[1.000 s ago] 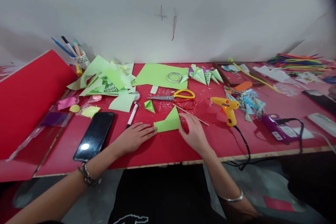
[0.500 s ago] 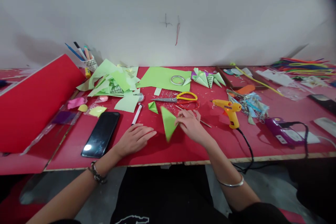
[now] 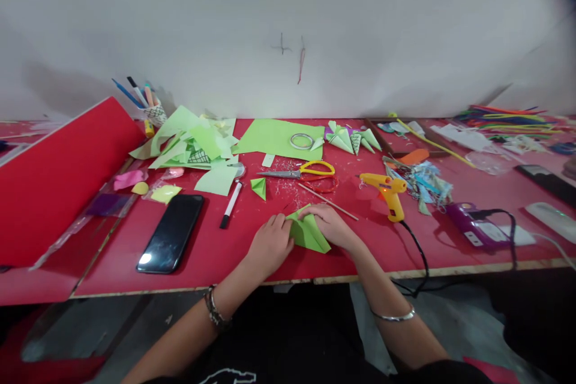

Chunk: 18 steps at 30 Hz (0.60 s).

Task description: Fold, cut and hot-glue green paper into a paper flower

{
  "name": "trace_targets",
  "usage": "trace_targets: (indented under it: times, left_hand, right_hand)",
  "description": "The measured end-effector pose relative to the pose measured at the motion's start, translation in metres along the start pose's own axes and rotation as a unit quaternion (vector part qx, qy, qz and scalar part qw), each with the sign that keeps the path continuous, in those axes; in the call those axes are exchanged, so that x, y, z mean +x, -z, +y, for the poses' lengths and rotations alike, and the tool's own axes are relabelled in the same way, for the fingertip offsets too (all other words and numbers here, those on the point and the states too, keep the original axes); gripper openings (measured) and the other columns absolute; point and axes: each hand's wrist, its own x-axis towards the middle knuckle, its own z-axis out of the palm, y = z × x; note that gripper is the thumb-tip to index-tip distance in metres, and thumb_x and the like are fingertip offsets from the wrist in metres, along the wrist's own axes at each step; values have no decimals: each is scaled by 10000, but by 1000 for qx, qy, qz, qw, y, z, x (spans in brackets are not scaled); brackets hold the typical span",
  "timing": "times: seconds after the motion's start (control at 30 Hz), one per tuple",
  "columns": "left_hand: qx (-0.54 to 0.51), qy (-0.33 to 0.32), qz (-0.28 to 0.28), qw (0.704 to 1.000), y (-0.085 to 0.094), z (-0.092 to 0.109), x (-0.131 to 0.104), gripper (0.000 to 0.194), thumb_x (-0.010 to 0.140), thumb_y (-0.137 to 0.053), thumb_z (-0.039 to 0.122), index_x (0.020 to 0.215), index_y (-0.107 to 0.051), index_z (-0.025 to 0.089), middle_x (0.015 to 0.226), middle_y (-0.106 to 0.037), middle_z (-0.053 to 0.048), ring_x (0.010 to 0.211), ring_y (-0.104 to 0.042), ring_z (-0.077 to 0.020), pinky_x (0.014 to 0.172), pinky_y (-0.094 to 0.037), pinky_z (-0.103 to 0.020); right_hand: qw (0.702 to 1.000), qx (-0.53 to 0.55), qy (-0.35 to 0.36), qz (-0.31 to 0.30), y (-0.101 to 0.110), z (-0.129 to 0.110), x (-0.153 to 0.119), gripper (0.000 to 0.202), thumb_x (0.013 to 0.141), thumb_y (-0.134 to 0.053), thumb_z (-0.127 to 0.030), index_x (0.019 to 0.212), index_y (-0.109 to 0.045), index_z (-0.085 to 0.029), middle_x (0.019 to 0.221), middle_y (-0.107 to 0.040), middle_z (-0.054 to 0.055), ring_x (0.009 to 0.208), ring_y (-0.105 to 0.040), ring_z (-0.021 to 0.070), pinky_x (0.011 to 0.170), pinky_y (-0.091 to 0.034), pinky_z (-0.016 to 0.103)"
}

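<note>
Both of my hands are busy with one folded green sheet (image 3: 311,236), just below the centre of the frame, over the red table (image 3: 216,255). With my left hand (image 3: 270,244) I have its left edge, fingers curled around it, though the tips are tucked out of sight; with my right hand (image 3: 332,225) I grasp the upper edge, fingers bent over it, while a creased flap spreads toward me. Directly above, at mid-frame, lie the scissors (image 3: 294,173) with yellow and red handles, and a thin stick (image 3: 330,203) slants down just beyond my right knuckles. A small folded green piece (image 3: 258,187) sits left of that stick, near a capped marker (image 3: 231,205). My phone (image 3: 171,233) rests face up at centre left, the yellow glue gun (image 3: 389,193) at centre right, and pale green cones (image 3: 342,140) cluster above the scissors, toward the right.
</note>
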Motion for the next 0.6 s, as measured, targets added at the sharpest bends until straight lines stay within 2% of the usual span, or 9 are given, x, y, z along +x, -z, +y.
trace_targets:
  times: [0.1,0.2,0.3,0.5,0.6]
  left_hand:
    - [20,31,0,999,-5,5,3,276,809,-412,251,1040,-491,123,948,-541,-86,897,-507,-215,748,-427,-334]
    - [52,43,9,998,-9,9,5,348,823,-384,272,1137,-440,132,981,-538,-95,879,-522,-220,725,-421,-345]
    - [71,40,6,997,-11,10,7,425,828,-372,287,1228,-368,147,1034,-523,-107,837,-541,-198,711,-410,-328]
    - [73,28,-6,997,-8,10,9,438,837,-341,278,1251,-357,135,1043,-515,-121,799,-556,-193,685,-409,-328]
    - [78,35,-14,996,-6,12,10,444,832,-347,262,1258,-350,135,1033,-516,-123,796,-555,-199,666,-413,-328]
  right_hand:
    - [997,61,-39,30,0,0,1,300,777,-316,-150,759,-616,-159,811,-648,46,783,-576,148,741,-406,262]
    - [996,43,-55,54,-3,1,1,239,787,-385,-259,776,-601,-159,791,-644,40,751,-577,155,700,-411,258]
    - [995,25,-64,78,-8,4,0,200,771,-408,-248,855,-573,-173,831,-641,32,758,-580,148,715,-399,262]
    - [979,-103,-136,109,-16,-1,-7,262,786,-368,-230,996,-519,-192,688,-639,4,705,-580,175,777,-301,345]
    - [971,-147,-150,111,-18,-5,-10,278,802,-343,-227,1019,-514,-194,695,-640,12,677,-574,175,774,-263,351]
